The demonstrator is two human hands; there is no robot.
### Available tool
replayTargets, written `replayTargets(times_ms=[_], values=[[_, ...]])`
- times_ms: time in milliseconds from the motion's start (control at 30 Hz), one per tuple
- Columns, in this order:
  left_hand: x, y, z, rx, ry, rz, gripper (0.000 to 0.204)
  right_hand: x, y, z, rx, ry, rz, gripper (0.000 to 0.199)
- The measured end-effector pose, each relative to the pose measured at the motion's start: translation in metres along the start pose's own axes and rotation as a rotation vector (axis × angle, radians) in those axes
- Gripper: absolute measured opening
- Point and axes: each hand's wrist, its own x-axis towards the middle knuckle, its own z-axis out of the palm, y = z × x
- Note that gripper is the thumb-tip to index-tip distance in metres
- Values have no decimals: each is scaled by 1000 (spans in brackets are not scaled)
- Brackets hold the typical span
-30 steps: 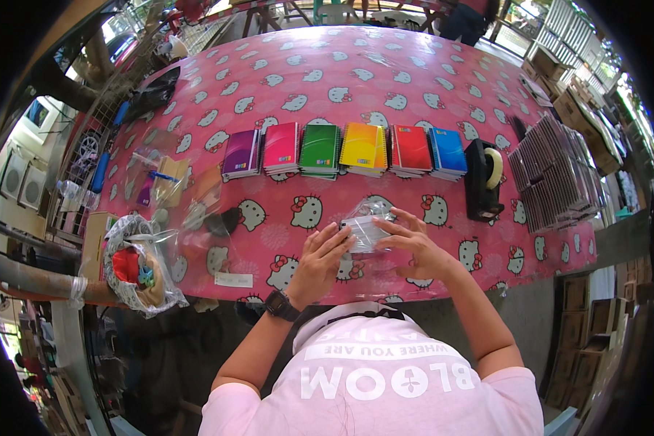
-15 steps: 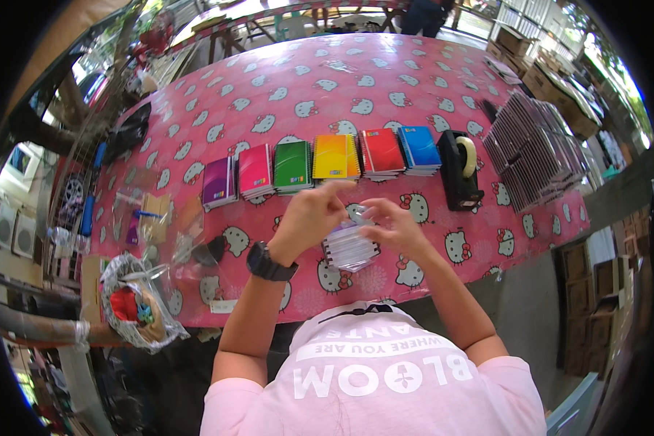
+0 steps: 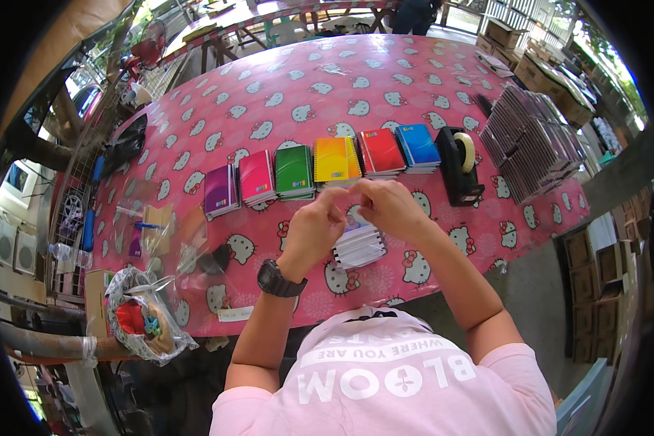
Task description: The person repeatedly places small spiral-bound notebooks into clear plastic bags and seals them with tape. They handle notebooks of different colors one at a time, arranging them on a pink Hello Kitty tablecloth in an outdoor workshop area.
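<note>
A small stack of spiral notebooks [image 3: 360, 248] lies in front of me, white page edges towards me, with a shiny clear film partly over it. At its far left corner is my left hand [image 3: 314, 227], a black watch on the wrist; its fingers are curled into a pinch. My right hand [image 3: 394, 209] arches over the stack's far right side, fingertips bent down and pressed together close to the left ones. What the fingertips hold is hidden. Beyond them stands a row of notebook stacks: purple [image 3: 221, 190], pink [image 3: 256, 174], green [image 3: 293, 169], yellow [image 3: 336, 158], red [image 3: 382, 151] and blue [image 3: 418, 145].
A black tape dispenser [image 3: 458, 171] stands right of the row, before tall piles of notebooks [image 3: 534, 142]. Clear plastic and scraps [image 3: 160, 225] lie at left, above a plastic-lined bag [image 3: 142, 320]. A pink patterned cloth [image 3: 291, 87] covers the table. Cardboard boxes [image 3: 585, 291] stand at right.
My right hand has moved up and left over the stack, its fingers now bent down near my left hand. The left index finger, earlier stretched out, has curled in.
</note>
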Motion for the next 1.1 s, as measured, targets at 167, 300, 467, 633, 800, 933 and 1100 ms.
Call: replayTargets(times_ms=[167, 300, 467, 633, 800, 933, 1100], values=[[9, -2, 9, 240, 238, 227, 40, -4, -15, -18, 340, 208, -142, 20], [13, -13, 5, 82, -62, 151, 22, -35, 19, -24, 455, 177, 83, 21], [-10, 12, -31, -92, 397, 213, 20, -78, 47, 24, 582, 42, -72, 34], [-54, 11, -15, 384, -56, 446, 23, -74, 32, 41, 373, 69, -157, 42], [-57, 7, -20, 276, -65, 433, 18, -82, 34, 43, 521, 199, -129, 44], [-31, 17, -34, 137, 149, 411, 30, -83, 39, 46, 543, 158, -129, 44], [18, 19, -17, 420, -75, 424, 42, -86, 33, 48, 555, 167, -151, 43]])
